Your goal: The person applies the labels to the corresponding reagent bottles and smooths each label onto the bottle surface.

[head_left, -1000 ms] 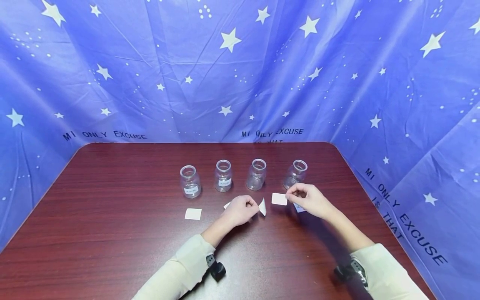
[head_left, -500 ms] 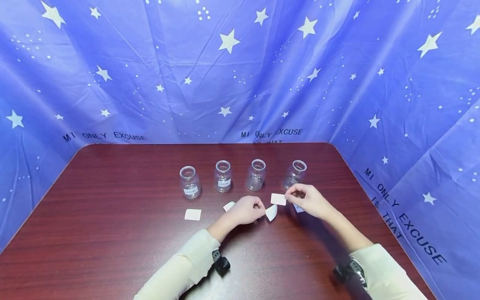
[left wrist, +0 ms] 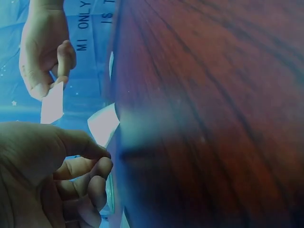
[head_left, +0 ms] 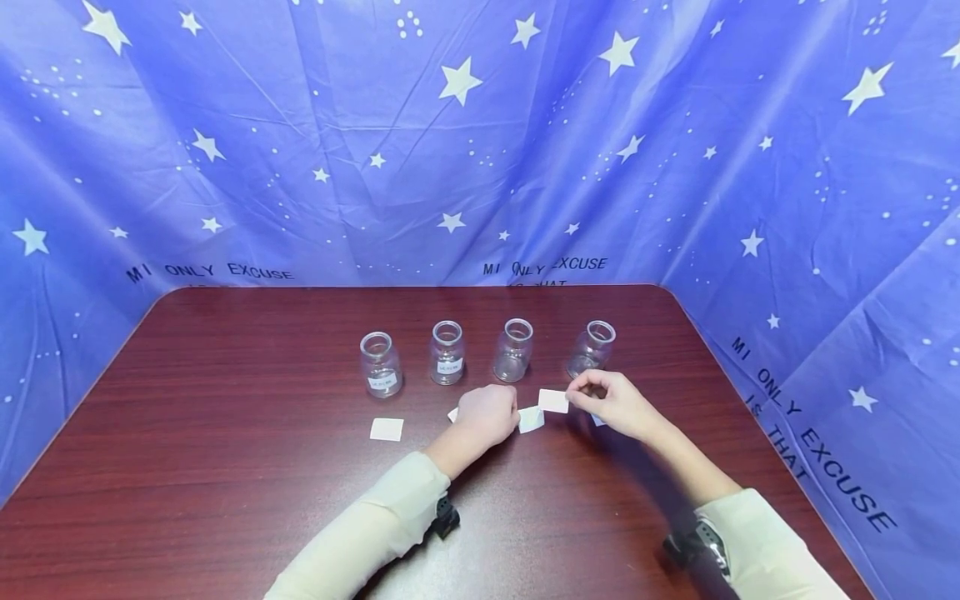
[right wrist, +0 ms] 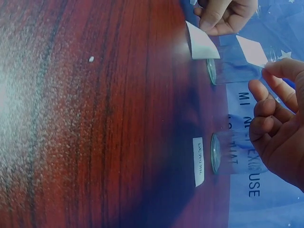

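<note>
My left hand [head_left: 483, 417] pinches a small curled piece of white paper [head_left: 531, 419] between thumb and forefinger, low over the table. In the left wrist view this paper [left wrist: 104, 124] bends just beyond the fingertips, its edge at or near the tabletop. My right hand [head_left: 618, 407] holds a flat white label [head_left: 553, 401] by its edge, thumb against forefinger, raised in front of the jars; the side toward the head camera is blank. A printed label [right wrist: 198, 161] lies on the table below the right hand, mostly hidden in the head view.
Several clear glass jars stand in a row: a labelled far-left jar [head_left: 381, 364], another labelled jar [head_left: 447, 353], and unlabelled jars [head_left: 513, 350] [head_left: 591, 348] to the right. A white paper piece [head_left: 386, 429] lies front left; another [head_left: 452, 414] is partly behind the left hand.
My left hand moves right, then slightly back left, turning lower with the curled paper, which flattens out in view. My right hand shifts slightly left with its label.
</note>
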A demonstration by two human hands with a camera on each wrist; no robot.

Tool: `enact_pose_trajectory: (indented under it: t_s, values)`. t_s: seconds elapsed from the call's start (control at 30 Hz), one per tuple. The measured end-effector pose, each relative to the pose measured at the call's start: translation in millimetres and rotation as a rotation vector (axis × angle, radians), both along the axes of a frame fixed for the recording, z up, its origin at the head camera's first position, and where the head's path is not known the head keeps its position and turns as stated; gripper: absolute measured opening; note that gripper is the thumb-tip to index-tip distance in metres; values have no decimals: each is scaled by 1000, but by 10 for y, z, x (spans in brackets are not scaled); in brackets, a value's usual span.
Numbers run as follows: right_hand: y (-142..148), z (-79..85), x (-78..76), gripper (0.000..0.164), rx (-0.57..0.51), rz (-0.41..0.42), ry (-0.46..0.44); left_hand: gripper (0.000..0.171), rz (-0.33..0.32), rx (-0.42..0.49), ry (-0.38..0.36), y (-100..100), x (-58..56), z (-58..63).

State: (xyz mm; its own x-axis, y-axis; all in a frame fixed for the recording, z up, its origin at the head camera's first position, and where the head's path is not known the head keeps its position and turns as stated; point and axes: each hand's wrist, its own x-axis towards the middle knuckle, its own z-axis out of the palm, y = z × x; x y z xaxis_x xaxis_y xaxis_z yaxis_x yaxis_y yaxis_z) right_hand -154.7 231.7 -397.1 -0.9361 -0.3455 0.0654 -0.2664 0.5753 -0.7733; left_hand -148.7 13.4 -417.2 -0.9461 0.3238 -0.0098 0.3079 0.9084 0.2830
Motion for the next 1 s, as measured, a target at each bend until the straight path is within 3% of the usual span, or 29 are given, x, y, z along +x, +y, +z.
enact_pose_trajectory:
  t_s: [0.43,0.57,0.7,1.0]
  values:
    - [-17,22,30,7,10,-8,-16,16,23,-17,50,12,-14,-11]
    - [-73,123,102,7,18,3,-23,15,25,-18,60,4,-16,-20]
    - [-124,251,179,8,17,12,-33,10,35,-14,50,-11,-12,-8]
    - [-132,275,182,8,17,16,-50,8,38,7,11,-51,-26,15]
